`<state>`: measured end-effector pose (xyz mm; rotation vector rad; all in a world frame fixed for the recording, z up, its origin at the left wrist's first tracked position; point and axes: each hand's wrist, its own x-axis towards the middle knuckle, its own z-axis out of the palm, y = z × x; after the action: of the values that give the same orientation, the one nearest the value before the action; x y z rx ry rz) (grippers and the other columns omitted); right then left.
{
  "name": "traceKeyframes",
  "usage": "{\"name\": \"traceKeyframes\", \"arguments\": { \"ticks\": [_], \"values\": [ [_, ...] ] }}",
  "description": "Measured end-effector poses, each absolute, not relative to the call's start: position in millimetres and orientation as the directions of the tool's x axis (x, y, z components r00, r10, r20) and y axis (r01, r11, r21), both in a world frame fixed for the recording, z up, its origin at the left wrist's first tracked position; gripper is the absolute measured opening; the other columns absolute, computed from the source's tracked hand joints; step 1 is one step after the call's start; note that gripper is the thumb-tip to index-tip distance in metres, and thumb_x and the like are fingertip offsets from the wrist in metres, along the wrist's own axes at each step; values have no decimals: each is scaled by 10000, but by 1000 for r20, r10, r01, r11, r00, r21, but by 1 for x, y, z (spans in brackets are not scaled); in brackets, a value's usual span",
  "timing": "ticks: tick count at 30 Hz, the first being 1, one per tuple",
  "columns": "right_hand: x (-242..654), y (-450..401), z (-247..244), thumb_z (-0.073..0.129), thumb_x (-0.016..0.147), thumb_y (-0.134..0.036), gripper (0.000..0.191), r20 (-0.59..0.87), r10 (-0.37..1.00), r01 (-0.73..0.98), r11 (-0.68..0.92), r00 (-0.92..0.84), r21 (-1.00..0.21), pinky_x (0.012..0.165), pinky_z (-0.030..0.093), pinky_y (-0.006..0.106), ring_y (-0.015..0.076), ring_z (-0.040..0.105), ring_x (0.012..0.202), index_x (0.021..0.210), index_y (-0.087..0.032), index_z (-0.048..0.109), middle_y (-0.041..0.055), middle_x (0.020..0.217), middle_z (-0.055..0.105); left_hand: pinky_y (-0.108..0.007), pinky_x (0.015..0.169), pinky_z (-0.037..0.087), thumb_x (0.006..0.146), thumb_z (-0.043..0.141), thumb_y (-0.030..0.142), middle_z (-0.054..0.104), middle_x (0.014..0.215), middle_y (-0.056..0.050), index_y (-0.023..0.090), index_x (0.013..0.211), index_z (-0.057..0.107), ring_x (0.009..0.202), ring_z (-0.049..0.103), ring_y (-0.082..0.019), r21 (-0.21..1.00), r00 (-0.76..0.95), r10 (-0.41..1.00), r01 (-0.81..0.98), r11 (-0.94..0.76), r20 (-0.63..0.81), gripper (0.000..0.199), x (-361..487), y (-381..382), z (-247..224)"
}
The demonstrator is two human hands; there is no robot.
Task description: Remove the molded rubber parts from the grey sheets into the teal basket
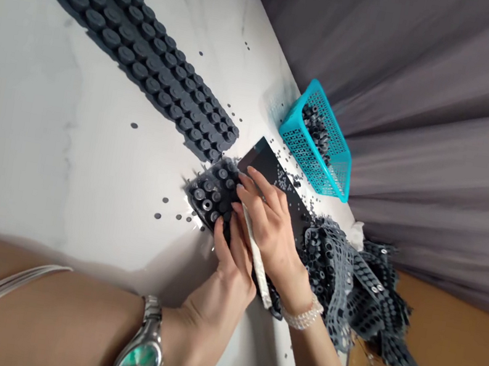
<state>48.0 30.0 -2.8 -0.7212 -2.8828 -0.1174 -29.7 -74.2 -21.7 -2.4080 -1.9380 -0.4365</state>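
Note:
A black rubber sheet with raised round studs (210, 187) lies on the white table. My left hand (226, 280), with a watch on its wrist, grips the sheet's near edge between thumb and fingers. Right beside it, my right hand (269, 228), with a beaded bracelet, has bent fingertips pressed together at the sheet's right side. A white stick (261, 267) runs under the right palm and seems held in its fingers; its upper tip is hidden. Under and beyond the right hand lies a flat black board (266, 163) scattered with small dark bits.
Long studded black strips (127, 45) stretch to the upper left. A blue basket (336, 179) holds small black parts. Perforated rubber sheets (337, 273) are heaped at the right, near a cardboard box (440, 359). Small black discs dot the white table (7, 168). Grey curtain (442, 147) hangs behind.

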Motion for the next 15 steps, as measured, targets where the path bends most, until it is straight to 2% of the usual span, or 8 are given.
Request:
{"name": "traceKeyframes", "arguments": {
  "ticks": [2,4,7,10,15],
  "values": [
    [48,33,-6,412,988,-138,221,200,446,466,882,-873,70,989,463,428,241,429,1386,1191,-162,498,196,1302,615,-565,1015,485,836,537,165,590,1348,-212,110,1297,611,1254,557,-358,159,197,951,958,-239,239,471,-28,-74,-23],
    [50,38,-11,402,989,-128,216,257,492,526,847,-832,81,992,462,430,239,432,1384,1178,-164,498,198,1314,603,-561,976,516,819,558,159,601,1330,-219,102,1270,633,1215,589,-363,115,218,947,961,-250,238,461,-26,-74,-24],
    [59,44,-18,404,992,-145,207,365,615,664,748,-699,12,1001,463,448,242,427,1388,1168,-185,503,168,1314,606,-584,933,535,773,604,156,650,1252,-231,79,1227,659,1180,605,-397,30,228,949,970,-240,217,464,-22,-74,-27],
    [66,42,-18,433,985,-162,216,356,670,697,714,-652,-66,1036,438,485,252,398,1407,1185,-205,505,132,1307,620,-591,944,526,781,587,166,666,1227,-226,71,1207,671,1189,596,-403,27,238,938,967,-253,252,445,-21,-74,-29],
    [61,27,-7,473,968,-155,243,264,554,557,827,-789,-72,1033,432,493,263,368,1424,1202,-215,503,120,1352,598,-527,912,567,838,494,148,633,1280,-229,47,1214,660,1144,633,-367,-73,227,924,974,-216,308,423,-26,-73,-25]
  ]
}}
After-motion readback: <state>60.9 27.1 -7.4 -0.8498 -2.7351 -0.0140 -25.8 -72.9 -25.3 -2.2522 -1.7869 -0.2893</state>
